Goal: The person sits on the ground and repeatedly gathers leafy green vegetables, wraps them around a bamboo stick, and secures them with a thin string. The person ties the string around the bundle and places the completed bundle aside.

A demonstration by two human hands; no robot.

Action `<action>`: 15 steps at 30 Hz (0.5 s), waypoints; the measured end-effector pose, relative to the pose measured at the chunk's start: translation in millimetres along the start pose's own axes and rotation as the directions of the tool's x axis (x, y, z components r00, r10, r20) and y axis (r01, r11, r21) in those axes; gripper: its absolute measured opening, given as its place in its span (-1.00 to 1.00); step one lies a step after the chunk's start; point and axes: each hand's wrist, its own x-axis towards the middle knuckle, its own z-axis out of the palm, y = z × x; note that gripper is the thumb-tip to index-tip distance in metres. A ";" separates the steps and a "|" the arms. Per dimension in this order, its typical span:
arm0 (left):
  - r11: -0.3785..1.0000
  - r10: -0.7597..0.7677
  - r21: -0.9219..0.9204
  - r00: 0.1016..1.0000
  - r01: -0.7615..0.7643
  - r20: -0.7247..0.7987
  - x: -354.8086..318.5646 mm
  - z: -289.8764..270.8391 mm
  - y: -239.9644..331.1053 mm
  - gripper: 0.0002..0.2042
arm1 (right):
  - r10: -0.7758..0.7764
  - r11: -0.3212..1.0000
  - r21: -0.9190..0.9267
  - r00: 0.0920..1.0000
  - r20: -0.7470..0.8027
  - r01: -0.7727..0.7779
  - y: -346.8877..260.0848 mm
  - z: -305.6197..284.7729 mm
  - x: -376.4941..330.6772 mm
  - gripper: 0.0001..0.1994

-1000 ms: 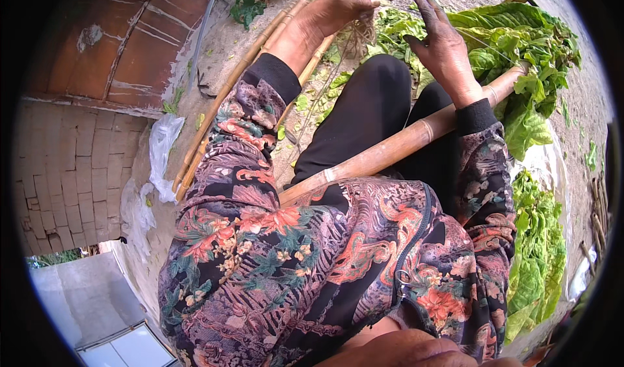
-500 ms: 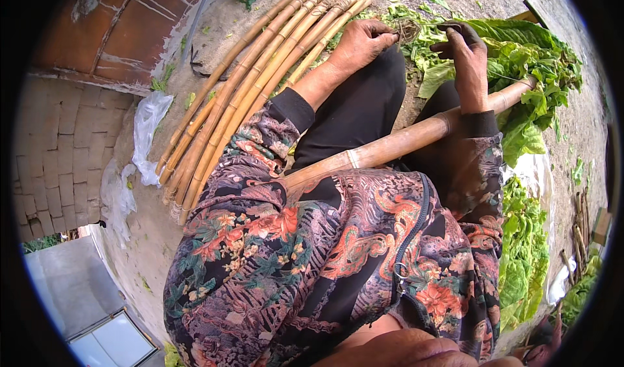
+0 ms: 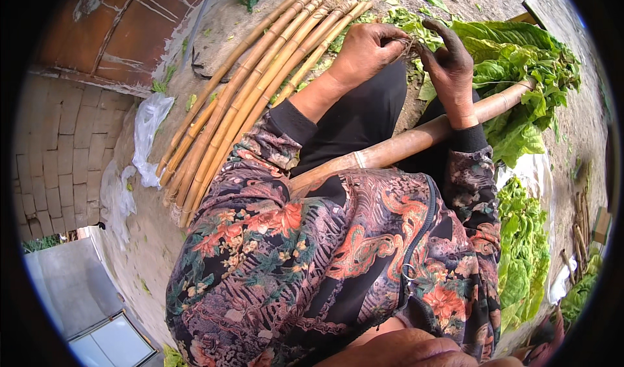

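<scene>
A small brown tangle of twine (image 3: pixel 408 45) is pinched at one side between the thumb and fingers of my left hand (image 3: pixel 365 54). My right hand (image 3: pixel 450 68) is held close by, its thumb and forefinger spread apart, the thumb tip at the edge of the tangle. Across my lap slants a thick bamboo pole (image 3: pixel 390 150), passing beneath my right wrist. Its far end lies among a heap of large green leaves (image 3: pixel 520 62), where a thin strand runs near the tip. My fingers partly hide the twine.
Several bamboo poles (image 3: pixel 250 91) lie side by side on the ground at my left. Clear plastic sheeting (image 3: pixel 151 130) is crumpled beyond them, near a brick surface (image 3: pixel 71 146). More green leaves (image 3: pixel 523 256) lie at my right on white sheeting (image 3: pixel 534 175), with thin sticks (image 3: pixel 580 227) farther out.
My right hand has moved left and nearer to the tangle, its fingers now spreading. My left hand has shifted slightly, still pinching the twine.
</scene>
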 end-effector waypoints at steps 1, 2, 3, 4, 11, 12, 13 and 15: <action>1.000 -0.005 0.002 1.000 0.005 -0.008 -0.1 0.9 -2.2 -0.81 | -0.002 1.000 0.001 1.000 -0.021 0.002 -3.4 0.4 0.0 -0.72; 1.000 -0.009 0.004 1.000 0.009 -0.016 1.0 2.6 -5.3 -0.81 | -0.006 1.000 0.001 0.999 -0.044 0.006 -5.2 -0.7 0.3 -0.73; 1.000 -0.012 0.006 1.000 0.012 -0.025 2.3 3.8 -6.9 -0.81 | 0.036 0.997 0.065 0.999 -0.003 -0.036 2.0 -1.4 -0.4 -0.75; 0.998 -0.060 -0.011 0.998 0.060 0.016 3.2 3.8 -7.6 -0.81 | 0.076 0.989 0.126 0.996 0.041 -0.081 15.5 -1.8 -1.6 -0.77; 0.899 0.383 0.321 0.890 -0.298 -0.247 9.8 1.1 -16.4 -0.80 | 0.181 0.954 0.223 0.978 0.101 -0.200 26.9 -6.3 -1.2 -0.88; 0.952 0.266 0.214 0.934 -0.216 -0.239 4.0 -0.9 -11.5 -0.81 | 0.187 0.950 0.236 0.979 0.086 -0.203 27.3 -7.8 -1.6 -0.89; 0.986 0.147 0.107 0.965 -0.126 -0.216 -0.9 -0.8 -5.4 -0.82 | 0.182 0.954 0.227 0.980 0.083 -0.196 28.9 -9.5 -1.4 -0.88; 0.999 0.041 0.016 0.991 -0.040 -0.126 -6.7 0.7 1.8 -0.83 | 0.172 0.959 0.214 0.982 0.083 -0.187 31.4 -9.4 -1.2 -0.88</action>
